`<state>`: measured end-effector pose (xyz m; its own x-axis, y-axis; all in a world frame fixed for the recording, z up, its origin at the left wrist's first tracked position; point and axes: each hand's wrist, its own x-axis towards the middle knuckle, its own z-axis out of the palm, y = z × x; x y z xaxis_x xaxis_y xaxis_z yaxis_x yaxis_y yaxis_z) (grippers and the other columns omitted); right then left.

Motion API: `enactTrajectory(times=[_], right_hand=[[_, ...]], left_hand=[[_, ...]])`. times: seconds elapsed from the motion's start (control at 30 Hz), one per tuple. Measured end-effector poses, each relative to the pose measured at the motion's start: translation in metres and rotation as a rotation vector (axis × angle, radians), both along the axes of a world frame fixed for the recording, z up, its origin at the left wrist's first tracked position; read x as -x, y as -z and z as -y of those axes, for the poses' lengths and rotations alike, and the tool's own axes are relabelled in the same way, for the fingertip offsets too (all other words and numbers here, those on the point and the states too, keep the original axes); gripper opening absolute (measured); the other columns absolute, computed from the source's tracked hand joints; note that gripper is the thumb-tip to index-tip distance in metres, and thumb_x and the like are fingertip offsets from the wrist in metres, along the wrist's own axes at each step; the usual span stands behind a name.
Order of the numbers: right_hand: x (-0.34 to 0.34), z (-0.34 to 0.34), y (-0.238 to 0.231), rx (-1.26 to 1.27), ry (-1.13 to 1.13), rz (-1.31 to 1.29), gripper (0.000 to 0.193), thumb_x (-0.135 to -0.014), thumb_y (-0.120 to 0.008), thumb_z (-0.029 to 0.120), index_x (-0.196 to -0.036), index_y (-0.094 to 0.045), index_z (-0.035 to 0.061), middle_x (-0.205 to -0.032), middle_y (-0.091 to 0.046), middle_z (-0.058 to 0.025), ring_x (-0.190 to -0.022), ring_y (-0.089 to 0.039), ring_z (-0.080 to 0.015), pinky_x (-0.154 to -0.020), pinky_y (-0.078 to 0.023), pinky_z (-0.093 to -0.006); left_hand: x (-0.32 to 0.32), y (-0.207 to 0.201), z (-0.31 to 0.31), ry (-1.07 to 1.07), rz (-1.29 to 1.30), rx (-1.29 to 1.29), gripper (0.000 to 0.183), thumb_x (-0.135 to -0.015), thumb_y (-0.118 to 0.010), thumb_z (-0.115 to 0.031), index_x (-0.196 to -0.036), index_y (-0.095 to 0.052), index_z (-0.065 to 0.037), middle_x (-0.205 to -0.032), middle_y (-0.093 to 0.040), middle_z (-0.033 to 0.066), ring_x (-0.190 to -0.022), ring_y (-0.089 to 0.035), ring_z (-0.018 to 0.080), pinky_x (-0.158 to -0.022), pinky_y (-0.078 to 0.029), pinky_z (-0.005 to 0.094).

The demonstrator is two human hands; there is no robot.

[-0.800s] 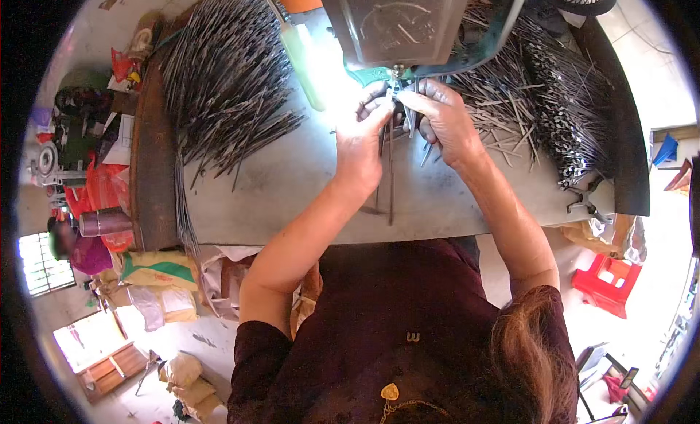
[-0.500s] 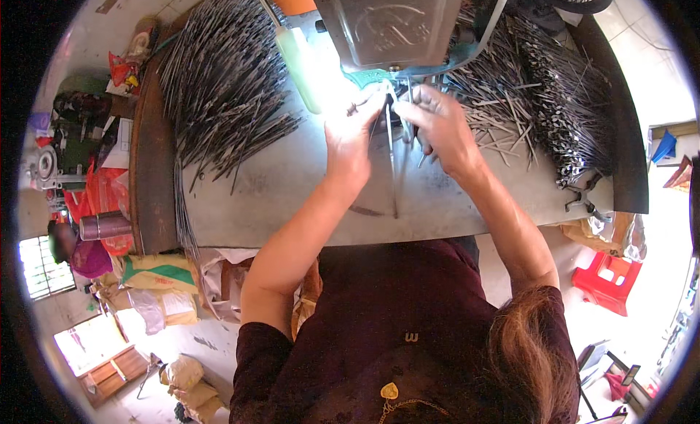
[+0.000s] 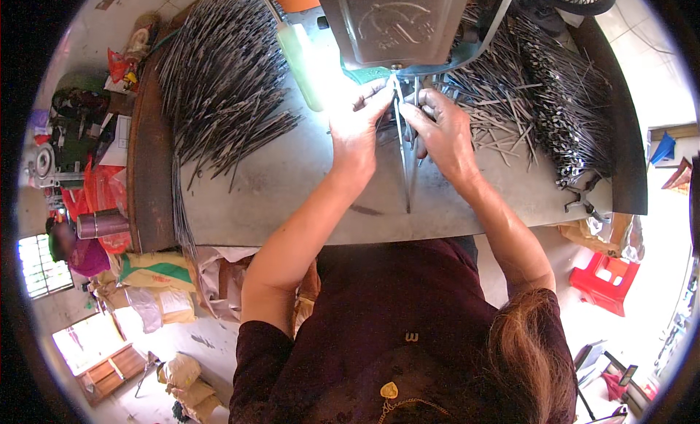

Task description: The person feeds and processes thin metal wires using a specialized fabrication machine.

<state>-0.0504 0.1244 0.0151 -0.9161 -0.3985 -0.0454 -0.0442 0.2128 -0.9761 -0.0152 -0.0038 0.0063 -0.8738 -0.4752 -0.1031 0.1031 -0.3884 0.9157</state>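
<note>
Partly, lamp (image 3: pixel 297 63) glare obscures the hands (image 3: pixel 355 129) (image 3: pixel 448 132) at a thin rod (image 3: pixel 406 172).

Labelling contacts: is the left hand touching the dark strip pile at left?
No, bare tabletop separates the left hand from the dark strip pile.

Shiny metal strip (image 3: pixel 402 150), matt tabletop (image 3: pixel 292 198)

Workshop: machine (image 3: pixel 405 23) over worktable (image 3: pixel 284 205), lit lamp (image 3: pixel 300 67), heaped thin dark strips (image 3: pixel 226 81).
</note>
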Motion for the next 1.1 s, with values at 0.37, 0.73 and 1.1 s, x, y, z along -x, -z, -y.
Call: enactTrajectory(times=[0.37, 0.73, 1.1], right_hand=[[0.023, -0.005, 0.008, -0.023, -0.117, 0.072, 0.017, -0.085, -0.061, 0.019, -0.086, -0.061, 0.0015, -0.071, -0.06, -0.0075, -0.057, -0.054, -0.0109, -0.052, -0.043, -0.0291], [0.008, -0.001, -0.001, 0.16, -0.029, 0.19, 0.02, -0.09, -0.057, 0.025, -0.087, -0.058, 0.0053, -0.068, -0.053, 0.0011, -0.048, -0.048, -0.008, -0.044, -0.038, -0.0227], [0.001, -0.006, 0.007, 0.182, -0.147, 0.212, 0.026, -0.087, -0.064, 0.017, -0.108, -0.061, 0.0026, -0.074, -0.062, -0.0018, -0.053, -0.056, -0.0073, -0.048, -0.043, -0.0209]], left_hand=[[0.002, -0.003, 0.023, 0.131, -0.055, 0.604, 0.019, -0.083, -0.066, -0.01, -0.096, -0.062, 0.003, -0.075, -0.06, 0.003, -0.063, -0.053, 0.008, -0.056, -0.042, 0.0229], [-0.009, -0.011, -0.001, 0.027, 0.119, 0.115, 0.028, -0.084, -0.066, -0.01, -0.109, -0.057, 0.0, -0.09, -0.06, 0.0053, -0.073, -0.059, 0.0108, -0.058, -0.049, 0.024], [-0.055, 0.004, 0.012, 0.323, 0.143, 0.419, 0.053, -0.085, -0.061, -0.002, -0.136, -0.046, -0.003, -0.093, -0.065, 0.0069, -0.08, -0.06, 0.0099, -0.072, -0.05, 0.0246]])
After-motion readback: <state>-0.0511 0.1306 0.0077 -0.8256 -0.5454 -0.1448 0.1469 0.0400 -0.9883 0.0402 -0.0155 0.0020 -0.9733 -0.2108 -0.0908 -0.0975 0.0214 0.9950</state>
